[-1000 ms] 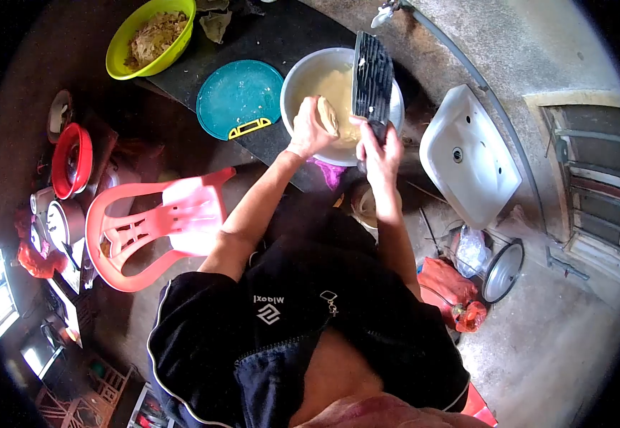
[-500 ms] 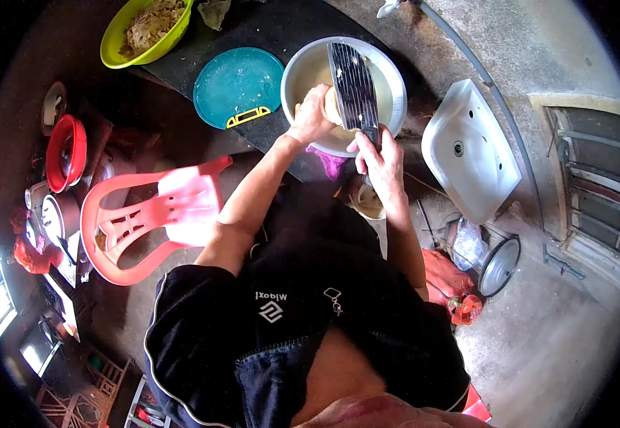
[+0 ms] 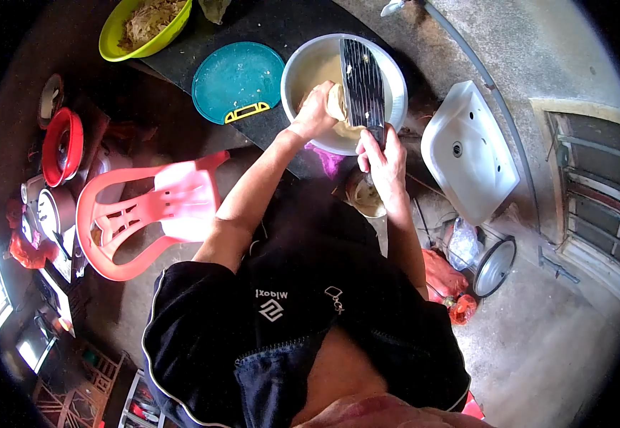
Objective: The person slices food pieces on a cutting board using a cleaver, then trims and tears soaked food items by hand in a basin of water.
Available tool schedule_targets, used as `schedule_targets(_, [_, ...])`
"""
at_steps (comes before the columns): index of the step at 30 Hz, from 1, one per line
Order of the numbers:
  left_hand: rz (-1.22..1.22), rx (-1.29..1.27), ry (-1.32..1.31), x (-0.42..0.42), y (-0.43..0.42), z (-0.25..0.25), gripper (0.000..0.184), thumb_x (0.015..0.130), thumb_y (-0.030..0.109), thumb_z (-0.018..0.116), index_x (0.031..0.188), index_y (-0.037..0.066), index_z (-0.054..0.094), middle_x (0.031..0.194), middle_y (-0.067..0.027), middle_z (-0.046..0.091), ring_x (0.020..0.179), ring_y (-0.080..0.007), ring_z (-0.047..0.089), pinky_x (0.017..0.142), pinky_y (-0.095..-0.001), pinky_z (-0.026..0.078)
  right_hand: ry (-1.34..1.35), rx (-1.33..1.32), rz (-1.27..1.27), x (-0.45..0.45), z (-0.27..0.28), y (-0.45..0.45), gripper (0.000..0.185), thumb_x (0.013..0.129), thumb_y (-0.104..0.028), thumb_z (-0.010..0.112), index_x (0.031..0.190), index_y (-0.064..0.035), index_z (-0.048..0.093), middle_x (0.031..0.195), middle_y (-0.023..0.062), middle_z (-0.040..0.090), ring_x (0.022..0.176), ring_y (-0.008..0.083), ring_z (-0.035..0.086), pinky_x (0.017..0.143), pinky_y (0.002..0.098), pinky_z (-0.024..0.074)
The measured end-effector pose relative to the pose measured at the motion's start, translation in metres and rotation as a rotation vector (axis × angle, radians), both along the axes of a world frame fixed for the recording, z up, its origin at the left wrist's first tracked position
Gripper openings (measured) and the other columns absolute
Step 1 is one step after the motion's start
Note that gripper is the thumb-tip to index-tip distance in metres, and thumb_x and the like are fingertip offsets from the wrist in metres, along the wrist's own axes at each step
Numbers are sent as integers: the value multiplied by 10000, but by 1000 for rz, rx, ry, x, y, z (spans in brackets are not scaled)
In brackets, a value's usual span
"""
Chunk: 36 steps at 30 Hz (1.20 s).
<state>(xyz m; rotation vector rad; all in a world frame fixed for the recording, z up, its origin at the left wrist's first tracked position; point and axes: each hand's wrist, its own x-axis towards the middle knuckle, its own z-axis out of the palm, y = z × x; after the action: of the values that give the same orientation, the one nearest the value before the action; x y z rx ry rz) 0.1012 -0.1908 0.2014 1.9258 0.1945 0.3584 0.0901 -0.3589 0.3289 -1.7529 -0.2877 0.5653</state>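
Observation:
My left hand (image 3: 315, 114) grips a pale, cream-coloured piece of food (image 3: 336, 102) over the light grey basin (image 3: 397, 93). Right beside that piece is the broad dark blade of a cleaver (image 3: 364, 82), streaked and dotted with pale bits. My right hand (image 3: 385, 160) is closed round the cleaver's handle, near the basin's front rim. Pale shreds and cloudy contents (image 3: 322, 69) lie inside the basin. A purple cloth (image 3: 326, 161) shows under its front edge.
A teal cutting board (image 3: 238, 80) with a yellow handle lies left of the basin on the black table (image 3: 274, 21). Further left is a green bowl (image 3: 117, 44) of food. A pink chair (image 3: 181, 203) stands lower left, a white washbasin (image 3: 467, 153) at the right.
The cleaver has swung from upright, edge-on, to a flatter angle beside the food piece, then shifted slightly right. The left hand has stayed by the food. The view has shifted a little.

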Motion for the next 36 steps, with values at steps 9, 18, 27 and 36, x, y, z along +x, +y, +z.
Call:
schedule_targets(9, [-27, -28, 21, 4, 1, 14, 344, 723, 157, 699, 972, -21, 543, 929, -200, 616, 920, -342, 605, 809, -396, 472, 49, -18, 4, 1, 2, -1, 205, 913, -191, 543, 992, -9, 493, 641, 54, 564, 447, 102, 503, 395, 241, 384])
schedule_targets(18, [-1, -167, 113, -2, 10, 13, 390, 765, 131, 665, 1088, -2, 491, 1005, -216, 617, 1006, -338, 596, 856, -380, 464, 135, -168, 51, -15, 2, -14, 213, 909, -185, 545, 1000, -3, 482, 631, 50, 537, 441, 111, 485, 385, 248, 381])
schedule_targets(27, [-137, -155, 85, -8, -10, 27, 277, 774, 90, 608, 1022, 4, 519, 969, -214, 609, 983, -372, 584, 829, -406, 457, 168, 129, -13, 14, -14, -9, 174, 918, -165, 533, 964, -7, 476, 618, 56, 542, 419, 102, 461, 367, 234, 341])
schedule_targets(36, [-181, -179, -9, 8, -7, -4, 311, 790, 171, 627, 1036, 11, 526, 981, -195, 577, 961, -348, 577, 833, -394, 453, 132, 78, -30, -3, -4, -6, 188, 911, -170, 536, 978, -6, 473, 635, 46, 525, 452, 93, 453, 396, 229, 350])
